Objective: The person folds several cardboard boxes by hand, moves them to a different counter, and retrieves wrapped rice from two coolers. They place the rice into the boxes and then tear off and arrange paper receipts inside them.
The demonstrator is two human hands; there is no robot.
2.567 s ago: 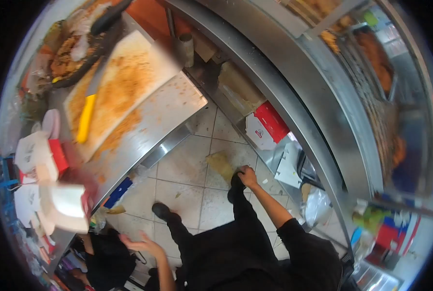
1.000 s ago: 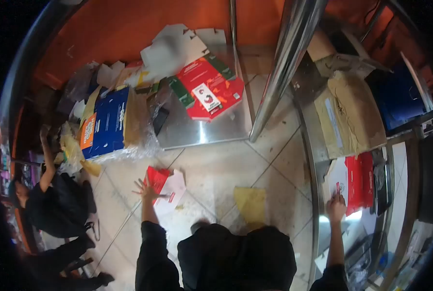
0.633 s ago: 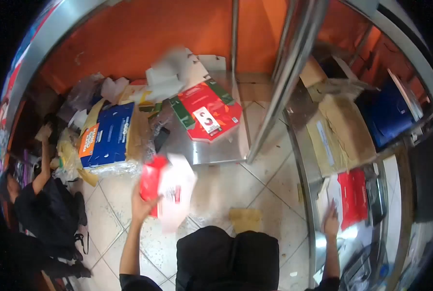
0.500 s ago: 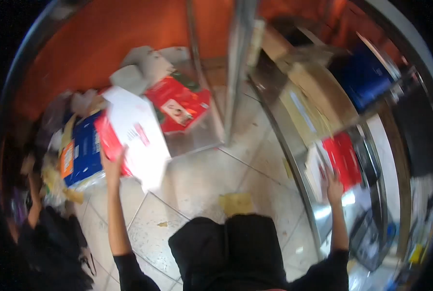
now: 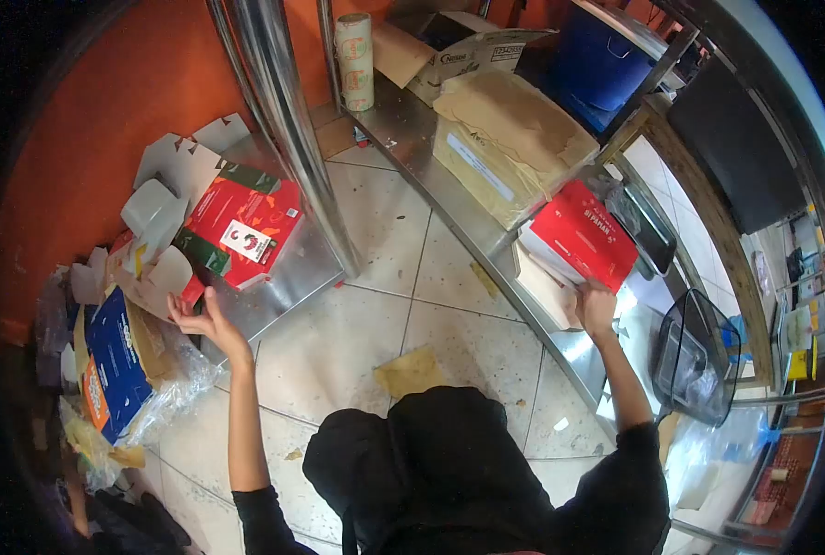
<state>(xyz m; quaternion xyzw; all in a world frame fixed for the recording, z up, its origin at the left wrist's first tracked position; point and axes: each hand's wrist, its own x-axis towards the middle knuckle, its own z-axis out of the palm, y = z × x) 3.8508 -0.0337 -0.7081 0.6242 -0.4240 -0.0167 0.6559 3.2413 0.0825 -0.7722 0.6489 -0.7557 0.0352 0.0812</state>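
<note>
Orange wall [image 5: 153,83] and pale floor tiles [image 5: 366,319] show on my feed; my right hand [image 5: 597,310] grips the lower edge of a red-and-white carton [image 5: 584,236] on the steel shelf [image 5: 473,231], beside a brown box [image 5: 514,139], while my left hand [image 5: 211,328] hangs open and spread near the blue box [image 5: 116,365]

Orange wall [image 5: 98,139], tiled floor [image 5: 468,356], steel shelf [image 5: 389,120]
</note>
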